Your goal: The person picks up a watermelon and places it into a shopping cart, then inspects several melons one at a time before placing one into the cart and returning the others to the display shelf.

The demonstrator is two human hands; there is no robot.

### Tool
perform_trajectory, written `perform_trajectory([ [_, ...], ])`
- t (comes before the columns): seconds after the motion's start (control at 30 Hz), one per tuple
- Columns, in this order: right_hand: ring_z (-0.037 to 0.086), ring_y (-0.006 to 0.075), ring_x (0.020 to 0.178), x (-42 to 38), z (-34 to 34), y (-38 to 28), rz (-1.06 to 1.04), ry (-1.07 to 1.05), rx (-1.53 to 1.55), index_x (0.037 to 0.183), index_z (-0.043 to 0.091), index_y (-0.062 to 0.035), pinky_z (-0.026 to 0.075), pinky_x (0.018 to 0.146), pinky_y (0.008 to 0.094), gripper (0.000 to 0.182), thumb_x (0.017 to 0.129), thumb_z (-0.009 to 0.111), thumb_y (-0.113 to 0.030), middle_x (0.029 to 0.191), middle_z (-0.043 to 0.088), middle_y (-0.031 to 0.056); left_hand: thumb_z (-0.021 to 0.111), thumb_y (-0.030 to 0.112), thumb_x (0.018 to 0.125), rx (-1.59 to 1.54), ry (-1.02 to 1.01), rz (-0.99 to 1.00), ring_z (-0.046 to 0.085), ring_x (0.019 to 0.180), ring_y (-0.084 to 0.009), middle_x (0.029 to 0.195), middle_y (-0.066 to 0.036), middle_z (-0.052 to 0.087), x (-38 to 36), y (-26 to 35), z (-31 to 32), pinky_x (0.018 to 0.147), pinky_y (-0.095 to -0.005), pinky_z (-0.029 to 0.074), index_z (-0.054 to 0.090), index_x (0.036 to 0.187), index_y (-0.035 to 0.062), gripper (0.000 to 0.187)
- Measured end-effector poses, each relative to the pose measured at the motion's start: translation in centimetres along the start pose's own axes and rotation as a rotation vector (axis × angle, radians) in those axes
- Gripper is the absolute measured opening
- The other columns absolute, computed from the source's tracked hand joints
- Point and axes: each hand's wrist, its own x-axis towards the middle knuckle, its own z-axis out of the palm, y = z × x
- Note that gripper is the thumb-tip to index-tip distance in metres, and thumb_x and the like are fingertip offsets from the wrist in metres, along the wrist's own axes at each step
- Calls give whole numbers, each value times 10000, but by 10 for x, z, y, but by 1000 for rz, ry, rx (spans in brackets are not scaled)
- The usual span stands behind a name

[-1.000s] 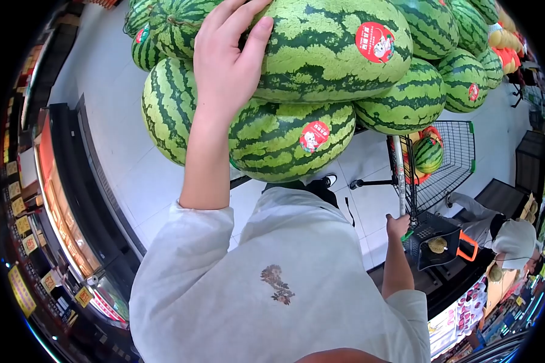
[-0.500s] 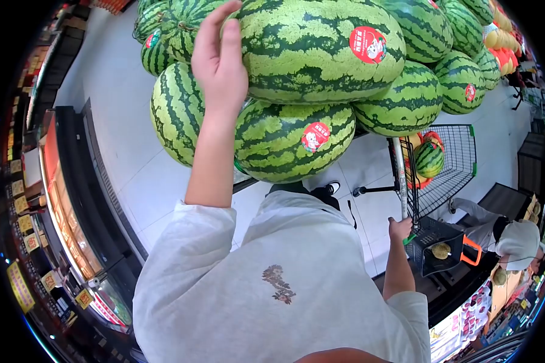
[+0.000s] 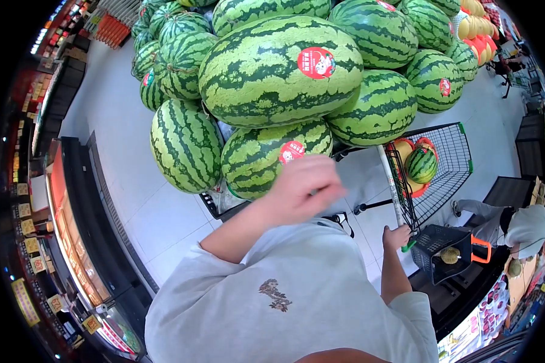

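My left hand [image 3: 304, 189] is loosely curled, with nothing visible in it, in front of my chest and the pile's front edge. Just beyond it lies a striped watermelon [image 3: 248, 160], its red sticker partly covered by the hand. A large oblong watermelon [image 3: 266, 78] with a red cartoon sticker rests on top, with no hand on it. On my right side, my right hand [image 3: 396, 237] is wrapped around the handle of a shopping cart [image 3: 445, 151]. Inside the cart sits a small watermelon [image 3: 421, 166] among red and yellow packaging.
More watermelons [image 3: 184, 145] are heaped around the large one. A person [image 3: 524, 230] stands at the right near a dark basket [image 3: 430, 257] with an orange handle, holding a spiky fruit [image 3: 450, 255]. A display case [image 3: 72, 224] runs along the left; pale floor tiles [image 3: 127, 181] lie between.
My left hand has left the large watermelon's left end and come down toward my chest, its fingers curling. The view has shifted, showing more of the pile. My right hand stays on the cart handle.
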Motion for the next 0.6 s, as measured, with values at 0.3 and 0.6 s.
perform_trajectory([
  [0.3, 487, 406, 1236, 3, 5, 6, -185, -49, 276, 1331, 504, -54, 342, 1090, 532, 770, 684, 830, -312, 1247, 557, 166, 730, 165, 919, -70, -404, -373, 645, 712, -191, 843, -72, 646, 40, -14, 119, 619, -319, 498, 702, 977, 50, 132],
  [0.6, 635, 345, 954, 19, -7, 31, -320, 82, 257, 962, 653, -78, 471, 892, 477, 183, 828, 714, -188, 902, 681, 128, 771, 320, 849, 475, -675, -237, 663, 1014, -282, 1104, -127, 646, 61, -133, 260, 869, -408, 550, 659, 1134, 79, 389],
])
